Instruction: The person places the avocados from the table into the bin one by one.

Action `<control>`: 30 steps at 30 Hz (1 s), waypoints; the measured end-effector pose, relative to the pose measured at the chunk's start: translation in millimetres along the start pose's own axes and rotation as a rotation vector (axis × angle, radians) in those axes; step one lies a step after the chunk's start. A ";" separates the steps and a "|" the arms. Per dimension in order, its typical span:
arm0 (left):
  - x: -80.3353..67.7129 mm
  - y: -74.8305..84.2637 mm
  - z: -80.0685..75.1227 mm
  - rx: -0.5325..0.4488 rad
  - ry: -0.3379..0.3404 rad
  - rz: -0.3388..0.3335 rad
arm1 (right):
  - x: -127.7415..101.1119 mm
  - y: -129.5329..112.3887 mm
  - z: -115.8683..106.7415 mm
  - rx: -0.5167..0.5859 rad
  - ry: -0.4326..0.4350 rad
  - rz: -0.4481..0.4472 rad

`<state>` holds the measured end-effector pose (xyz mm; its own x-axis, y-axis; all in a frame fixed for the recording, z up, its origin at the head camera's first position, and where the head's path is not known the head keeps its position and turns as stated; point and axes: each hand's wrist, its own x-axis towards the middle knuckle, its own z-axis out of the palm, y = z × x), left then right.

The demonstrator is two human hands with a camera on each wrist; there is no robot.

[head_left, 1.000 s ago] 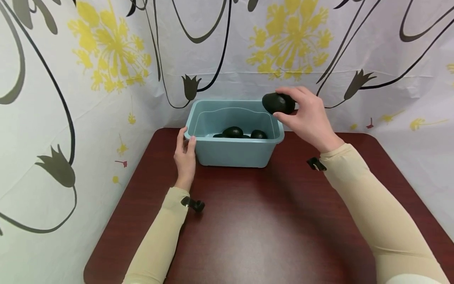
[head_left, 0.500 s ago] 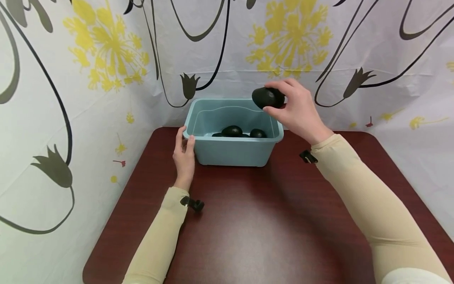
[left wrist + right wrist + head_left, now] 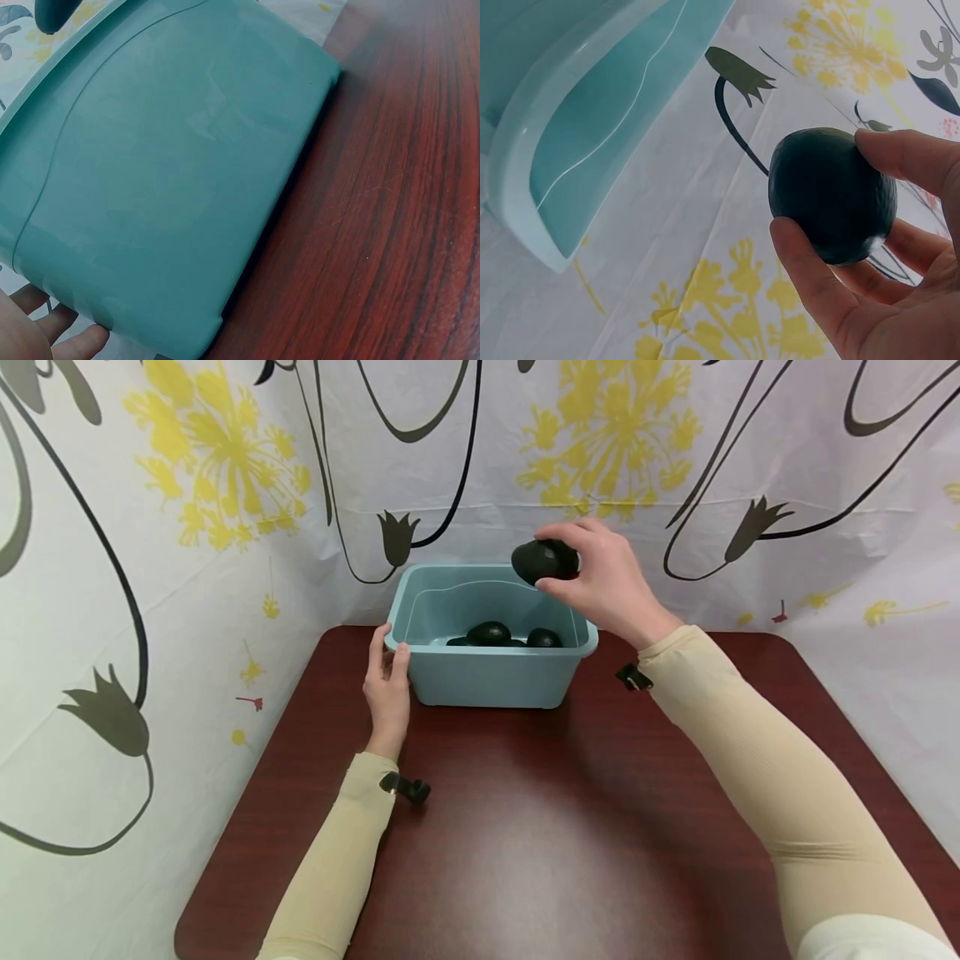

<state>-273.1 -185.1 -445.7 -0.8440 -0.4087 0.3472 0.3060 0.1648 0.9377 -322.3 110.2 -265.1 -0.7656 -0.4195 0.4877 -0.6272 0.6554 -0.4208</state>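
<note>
A dark green avocado (image 3: 545, 562) is pinched between the thumb and fingers of my right hand (image 3: 600, 572), held up above the right back part of a light blue plastic bin (image 3: 491, 681). In the right wrist view the same avocado (image 3: 832, 195) shows whole, thumb on one side and fingers on the other. My left hand (image 3: 387, 689) holds the bin's front left corner at the rim. Seen from the left wrist, its fingers (image 3: 79, 343) touch the outer wall. Several avocados (image 3: 489, 633) lie on the bin floor, partly hidden by the front wall.
The bin stands near the back edge of a dark reddish-brown table (image 3: 510, 827). Behind and to the left hangs a white cloth (image 3: 480, 535) printed with yellow and grey flowers. Each sleeve carries a small black wrist mount (image 3: 405, 787).
My right hand has moved left and slightly up with the avocado, from beside the bin's right back corner to over the bin. My left hand has stayed at the bin's corner.
</note>
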 end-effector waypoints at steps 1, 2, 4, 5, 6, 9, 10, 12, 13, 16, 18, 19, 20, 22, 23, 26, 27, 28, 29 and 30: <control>-0.2 0.2 0.0 0.001 -0.001 0.002 | 1.7 -0.9 1.1 -0.002 -0.007 0.001; -0.3 0.5 0.1 0.003 -0.001 0.003 | 3.4 -1.6 2.2 -0.008 -0.013 0.004; -0.5 1.2 0.2 0.008 -0.001 0.006 | 7.2 -2.8 4.5 -0.017 -0.024 0.007; -0.7 1.5 0.2 0.012 -0.001 0.006 | 9.1 -3.3 5.8 -0.021 -0.030 0.011; -0.7 1.7 0.3 0.014 -0.001 0.006 | 10.8 -3.6 7.2 -0.025 -0.037 0.013; -1.2 2.1 0.6 0.020 -0.001 0.005 | 15.3 -4.2 11.3 -0.034 -0.058 0.019; -1.4 2.0 0.7 0.021 -0.001 0.006 | 16.7 -4.2 12.7 -0.036 -0.065 0.019; -1.6 1.5 0.9 0.021 0.000 0.006 | 19.3 -4.3 15.7 -0.037 -0.074 0.015; -1.7 1.1 0.9 0.020 -0.001 0.006 | 20.6 -4.3 17.0 -0.038 -0.079 0.014; -1.2 -0.4 0.8 0.016 0.001 0.007 | 24.6 -4.3 21.5 -0.034 -0.090 0.011; -0.1 -1.6 0.8 0.009 0.004 0.010 | 27.9 -4.4 24.8 -0.031 -0.099 0.020; 0.4 -2.1 0.9 0.004 0.007 0.011 | 29.7 -4.6 26.7 -0.029 -0.103 0.025; 1.0 -2.6 1.0 0.001 0.009 0.012 | 31.7 -4.5 28.8 -0.023 -0.105 0.027; 2.0 -3.0 1.2 -0.003 0.010 0.013 | 35.6 -4.2 32.8 -0.015 -0.109 0.033; 2.3 -2.9 1.4 -0.005 0.009 0.014 | 37.5 -4.0 34.8 -0.015 -0.114 0.038; 2.4 -1.8 1.3 0.000 0.003 0.012 | 42.0 -2.6 41.8 -0.015 -0.125 0.037; 2.1 -1.1 1.1 0.003 0.002 0.011 | 43.2 -2.4 44.5 -0.020 -0.133 0.040; 1.9 -0.4 0.8 0.005 0.003 0.013 | 44.4 -2.1 47.3 -0.022 -0.141 0.043; 1.6 0.4 0.5 0.007 0.008 0.015 | 45.6 -1.8 50.5 -0.018 -0.150 0.044; 1.3 1.3 0.2 0.008 0.013 0.016 | 46.7 -1.6 53.6 -0.008 -0.158 0.042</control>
<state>-273.9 -185.3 -444.0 -0.8334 -0.4175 0.3622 0.3155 0.1788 0.9319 -364.7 55.9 -282.6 -0.8047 -0.4847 0.3428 -0.5932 0.6791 -0.4323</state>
